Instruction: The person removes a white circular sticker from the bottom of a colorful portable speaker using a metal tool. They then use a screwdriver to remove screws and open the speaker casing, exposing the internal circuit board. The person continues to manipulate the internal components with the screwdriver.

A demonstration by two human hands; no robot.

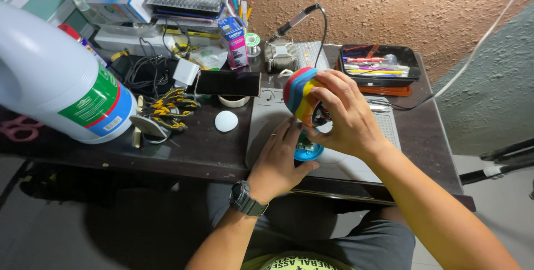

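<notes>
Holding a striped ball point(299, 93) up off the desk in the right hand point(344, 115), fingers curled and closed over its right side, thumb tucked underneath near a dark opening in the shell. Pinching a small blue disc point(307, 151) with the left hand point(280, 161), fingertips closed on it directly below the right-hand grip, almost touching the ball's underside. Showing what looks like a little green circuit board on top of the disc, though too small to tell for sure. Lying nearly straight up and down, then, the line from disc to ball: the ball above, the disc beneath, the opening facing down and slightly toward the body. Sitting nearer the disc, the left hand; nearer the ball, the right.

Resting under both grips, a grey mat point(267, 119) on the dark desk point(189, 153), with bare mat out to the left of the left hand. Lying further left of that grip, a white round cap point(226, 121) and a roll of tape point(233, 101), with a phone point(227, 83) just behind. Standing beyond the ball, a soldering iron stand point(303, 22) and a black tray of tools point(381, 64). Looming far to the left, a large white jug point(55, 81). Running close below the left wrist, the near desk edge.
</notes>
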